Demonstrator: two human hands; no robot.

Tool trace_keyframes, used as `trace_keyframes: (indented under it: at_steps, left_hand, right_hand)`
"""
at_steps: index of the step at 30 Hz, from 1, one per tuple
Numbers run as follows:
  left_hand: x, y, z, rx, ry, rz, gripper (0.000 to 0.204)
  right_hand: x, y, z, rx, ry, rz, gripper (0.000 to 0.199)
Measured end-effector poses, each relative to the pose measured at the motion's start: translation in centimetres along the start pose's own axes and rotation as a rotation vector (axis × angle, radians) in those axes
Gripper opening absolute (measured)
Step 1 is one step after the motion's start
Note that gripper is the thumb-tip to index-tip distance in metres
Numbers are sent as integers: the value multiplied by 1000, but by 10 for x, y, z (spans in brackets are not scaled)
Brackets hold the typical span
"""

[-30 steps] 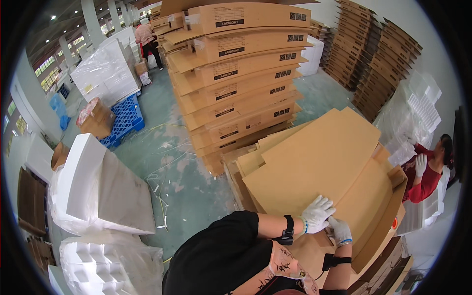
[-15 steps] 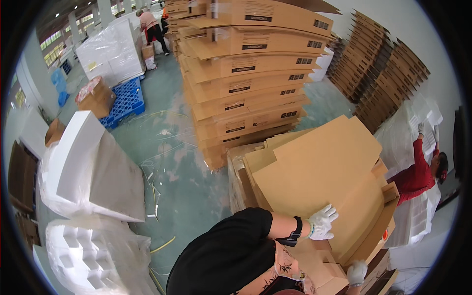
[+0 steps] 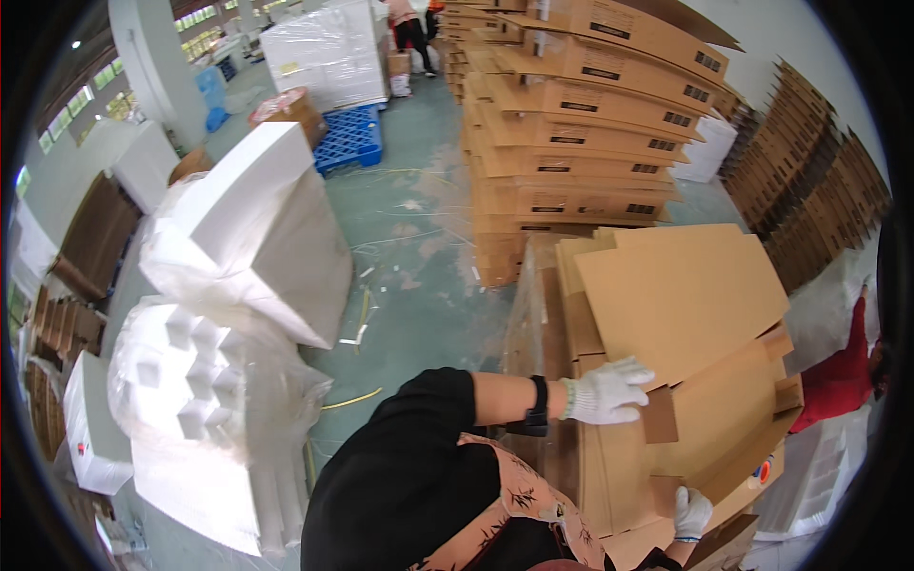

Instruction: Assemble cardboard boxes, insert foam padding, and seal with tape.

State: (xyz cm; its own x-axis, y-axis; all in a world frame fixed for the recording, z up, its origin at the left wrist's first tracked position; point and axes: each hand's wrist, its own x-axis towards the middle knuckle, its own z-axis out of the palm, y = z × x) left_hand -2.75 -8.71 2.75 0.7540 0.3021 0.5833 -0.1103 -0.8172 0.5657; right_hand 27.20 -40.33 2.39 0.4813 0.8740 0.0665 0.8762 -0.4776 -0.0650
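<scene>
Cardboard, flattened and brown, stacked at the lower right: top sheet (image 3: 681, 285) tilted, near edge gripped by white-gloved left hand (image 3: 605, 392), fingers curled over that edge, black watch at the wrist. Right hand (image 3: 692, 512), also gloved, lower down against the front of the same flat-box pile (image 3: 733, 419), fingers closed on a lower sheet's edge, though grip partly hidden. Behind, a tall stack of folded cartons (image 3: 571, 124) on the green floor (image 3: 409, 219). Left of centre, wrapped white foam blocks (image 3: 248, 238) and moulded foam trays (image 3: 200, 381). Farther back, a blue pallet (image 3: 350, 138). Far right, a red sleeve (image 3: 843, 376) of another person beside the pile. Top of frame, a second person (image 3: 409, 24) standing well apart.
</scene>
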Motion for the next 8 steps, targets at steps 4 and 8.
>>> trace_keyframes:
  at_steps: [4,8]
  left_hand:
    - [-93,22,-86,181,68,-134,26]
    - [-208,55,-165,375,-57,-719,31]
  right_hand:
    - [-4,-4,-5,148,124,-26,52]
    - [26,2,17,193,145,-153,54]
